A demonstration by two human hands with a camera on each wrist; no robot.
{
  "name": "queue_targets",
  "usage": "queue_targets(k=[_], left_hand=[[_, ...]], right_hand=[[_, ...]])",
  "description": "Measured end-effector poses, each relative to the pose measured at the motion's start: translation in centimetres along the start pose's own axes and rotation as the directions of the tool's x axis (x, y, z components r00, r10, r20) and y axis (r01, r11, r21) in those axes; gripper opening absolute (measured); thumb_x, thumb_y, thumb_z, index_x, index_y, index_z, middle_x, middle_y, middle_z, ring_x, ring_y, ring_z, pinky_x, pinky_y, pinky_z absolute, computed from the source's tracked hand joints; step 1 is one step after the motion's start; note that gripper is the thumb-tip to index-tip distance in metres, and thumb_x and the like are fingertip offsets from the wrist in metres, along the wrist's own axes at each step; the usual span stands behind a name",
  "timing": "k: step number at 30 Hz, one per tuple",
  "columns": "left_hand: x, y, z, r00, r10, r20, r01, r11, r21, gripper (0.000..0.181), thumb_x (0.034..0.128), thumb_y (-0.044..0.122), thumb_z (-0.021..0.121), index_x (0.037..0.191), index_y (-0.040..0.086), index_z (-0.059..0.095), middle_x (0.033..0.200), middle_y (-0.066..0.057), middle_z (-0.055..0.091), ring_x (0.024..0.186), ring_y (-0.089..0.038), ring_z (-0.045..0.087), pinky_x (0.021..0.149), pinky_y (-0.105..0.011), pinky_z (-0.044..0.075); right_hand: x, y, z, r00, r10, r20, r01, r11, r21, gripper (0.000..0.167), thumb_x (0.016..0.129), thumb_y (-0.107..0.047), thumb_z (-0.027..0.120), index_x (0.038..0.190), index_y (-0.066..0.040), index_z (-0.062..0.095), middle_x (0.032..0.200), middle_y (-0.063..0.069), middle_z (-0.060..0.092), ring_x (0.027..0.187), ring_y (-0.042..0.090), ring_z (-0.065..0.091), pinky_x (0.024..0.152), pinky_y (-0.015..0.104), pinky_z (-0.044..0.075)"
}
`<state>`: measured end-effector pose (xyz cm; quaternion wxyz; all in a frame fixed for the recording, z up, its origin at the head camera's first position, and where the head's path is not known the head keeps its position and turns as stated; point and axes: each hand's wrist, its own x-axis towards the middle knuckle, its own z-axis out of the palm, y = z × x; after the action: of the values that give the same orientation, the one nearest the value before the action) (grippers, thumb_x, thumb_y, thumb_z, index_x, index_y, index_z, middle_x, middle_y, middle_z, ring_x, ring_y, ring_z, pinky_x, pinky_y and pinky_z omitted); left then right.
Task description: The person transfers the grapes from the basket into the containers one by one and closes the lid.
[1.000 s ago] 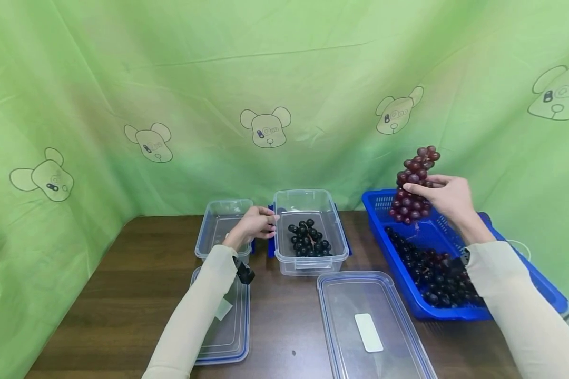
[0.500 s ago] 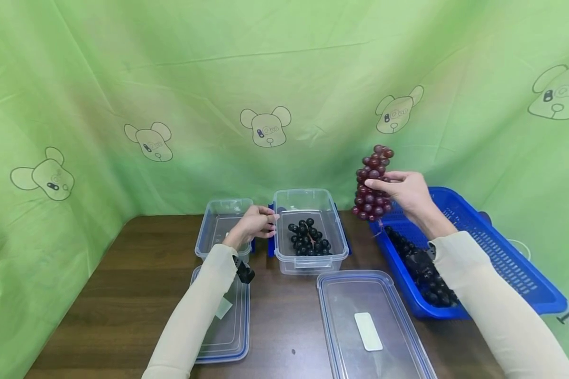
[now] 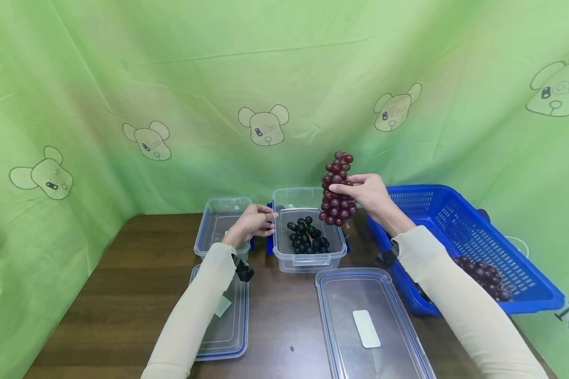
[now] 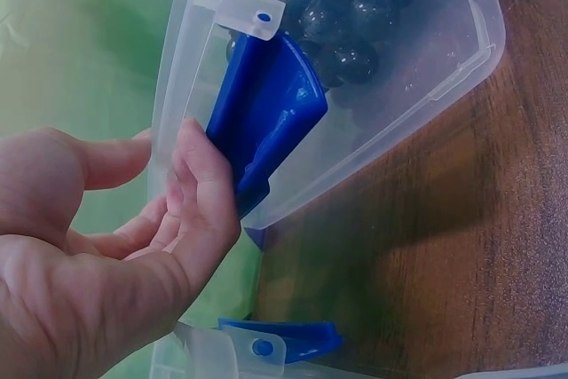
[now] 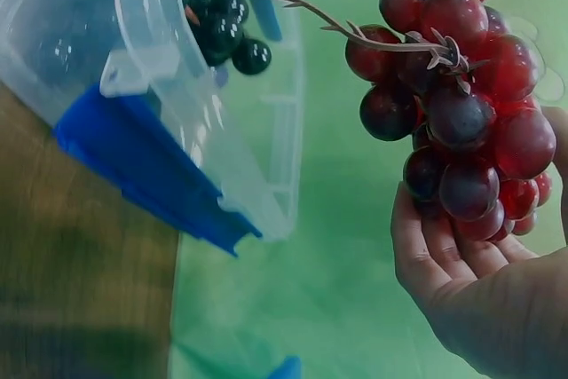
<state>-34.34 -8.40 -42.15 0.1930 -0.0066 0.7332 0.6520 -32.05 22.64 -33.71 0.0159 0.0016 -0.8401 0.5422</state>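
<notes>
My right hand (image 3: 372,197) grips a bunch of red grapes (image 3: 335,197), held upright above the right side of a clear plastic container (image 3: 313,263). In the right wrist view, the stem of the red grapes (image 5: 461,113) points toward the container. A bunch of black grapes (image 3: 308,237) lies inside the container. My left hand (image 3: 253,223) pinches the container's left rim; in the left wrist view, its fingers (image 4: 209,179) lie against the blue latch (image 4: 271,104), with the thumb at the rim.
A second clear container (image 3: 213,226) stands at the left. Two clear lids (image 3: 223,342) (image 3: 341,300) lie in front, the right lid bearing a white label (image 3: 366,329). At the right, a blue basket (image 3: 460,221) holds more grapes (image 3: 486,276). A green curtain (image 3: 194,89) hangs behind the table.
My right hand has carried the red grapes leftward from over the blue basket to the right side of the middle container. My left hand has stayed at the rim.
</notes>
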Motion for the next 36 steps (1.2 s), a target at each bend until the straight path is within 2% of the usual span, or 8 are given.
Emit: queue_targets(k=[5, 11, 18, 25, 28, 31, 33, 36], left_hand=[[0.1, -0.1, -0.1, 1.000, 0.000, 0.000, 0.000, 1.000, -0.012, 0.037, 0.1045, 0.013, 0.065, 0.136, -0.002, 0.053, 0.106, -0.010, 0.059, 0.082, -0.018, 0.063, 0.070, -0.025, 0.064], [0.1, -0.2, 0.0, 1.000, 0.000, 0.000, 0.000, 1.000, -0.016, 0.037, 0.1043, 0.012, 0.065, 0.136, -0.002, 0.053, 0.105, -0.010, 0.059, 0.081, -0.018, 0.063, 0.070, -0.024, 0.064], [0.2, -0.2, 0.1, 1.000, -0.006, -0.008, 0.006, 1.000, -0.021, 0.036, 0.1047, 0.012, 0.064, 0.135, -0.002, 0.053, 0.106, -0.009, 0.058, 0.080, -0.017, 0.062, 0.068, -0.024, 0.063], [0.2, -0.1, 0.1, 1.000, -0.009, -0.011, 0.009, 1.000, -0.021, 0.034, 0.1051, 0.012, 0.064, 0.134, -0.002, 0.054, 0.107, -0.009, 0.059, 0.081, -0.018, 0.062, 0.068, -0.024, 0.064], [0.2, -0.1, 0.1, 1.000, -0.015, -0.005, 0.015, 0.999, -0.028, 0.035, 0.1052, 0.012, 0.064, 0.136, -0.002, 0.053, 0.108, -0.009, 0.059, 0.081, -0.017, 0.062, 0.069, -0.024, 0.064], [0.3, -0.1, 0.1, 1.000, -0.015, -0.003, 0.015, 0.999, -0.030, 0.036, 0.1052, 0.013, 0.064, 0.136, -0.002, 0.052, 0.109, -0.009, 0.059, 0.080, -0.017, 0.062, 0.068, -0.024, 0.064], [0.3, 0.0, 0.1, 1.000, -0.013, -0.005, 0.012, 1.000, -0.029, 0.036, 0.1054, 0.013, 0.063, 0.137, -0.003, 0.052, 0.110, -0.009, 0.058, 0.080, -0.017, 0.062, 0.068, -0.024, 0.063], [0.3, 0.0, 0.1, 1.000, -0.015, -0.003, 0.015, 1.000, -0.026, 0.036, 0.1057, 0.012, 0.062, 0.137, -0.002, 0.052, 0.111, -0.009, 0.058, 0.080, -0.017, 0.062, 0.067, -0.024, 0.063]], right_hand=[[0.6, -0.2, 1.8, 0.999, 0.018, 0.040, -0.019, 1.000, 0.009, 0.067, 0.088, -0.035, 0.086, 0.137, 0.005, 0.063, 0.131, 0.022, 0.067, 0.100, 0.018, 0.067, 0.112, 0.047, 0.052], [1.1, -0.5, 4.0, 0.997, 0.032, 0.065, -0.032, 0.999, 0.001, 0.067, 0.087, -0.031, 0.086, 0.137, 0.007, 0.063, 0.142, 0.025, 0.060, 0.127, 0.031, 0.058, 0.115, 0.047, 0.050], [1.6, -0.9, 6.4, 0.993, 0.054, 0.105, -0.050, 0.998, -0.039, 0.066, 0.086, -0.032, 0.086, 0.136, 0.006, 0.064, 0.141, 0.024, 0.063, 0.127, 0.033, 0.060, 0.114, 0.049, 0.052], [2.4, -0.8, 8.6, 0.987, 0.068, 0.143, -0.052, 0.992, -0.114, 0.080, 0.085, -0.038, 0.087, 0.143, 0.008, 0.057, 0.149, 0.025, 0.057, 0.140, 0.038, 0.053, 0.120, 0.052, 0.047], [2.6, -0.7, 9.5, 0.986, 0.076, 0.149, -0.054, 0.988, -0.144, 0.073, 0.084, -0.038, 0.088, 0.136, 0.007, 0.063, 0.142, 0.023, 0.062, 0.129, 0.034, 0.059, 0.112, 0.048, 0.052], [2.8, -0.5, 10.2, 0.986, 0.067, 0.155, -0.038, 0.982, -0.183, 0.053, 0.083, -0.038, 0.088, 0.113, 0.003, 0.073, 0.109, 0.012, 0.070, 0.097, 0.024, 0.061, 0.087, 0.036, 0.055], [2.9, -0.5, 10.7, 0.984, 0.058, 0.169, -0.022, 0.978, -0.207, 0.040, 0.083, -0.038, 0.088, 0.092, -0.004, 0.071, 0.084, 0.000, 0.061, 0.077, 0.016, 0.052, 0.072, 0.029, 0.048], [3.2, -0.5, 11.2, 0.978, 0.066, 0.197, -0.016, 0.969, -0.245, 0.047, 0.084, -0.038, 0.088, 0.067, -0.014, 0.051, 0.061, -0.009, 0.038, 0.058, 0.011, 0.035, 0.057, 0.026, 0.034]])
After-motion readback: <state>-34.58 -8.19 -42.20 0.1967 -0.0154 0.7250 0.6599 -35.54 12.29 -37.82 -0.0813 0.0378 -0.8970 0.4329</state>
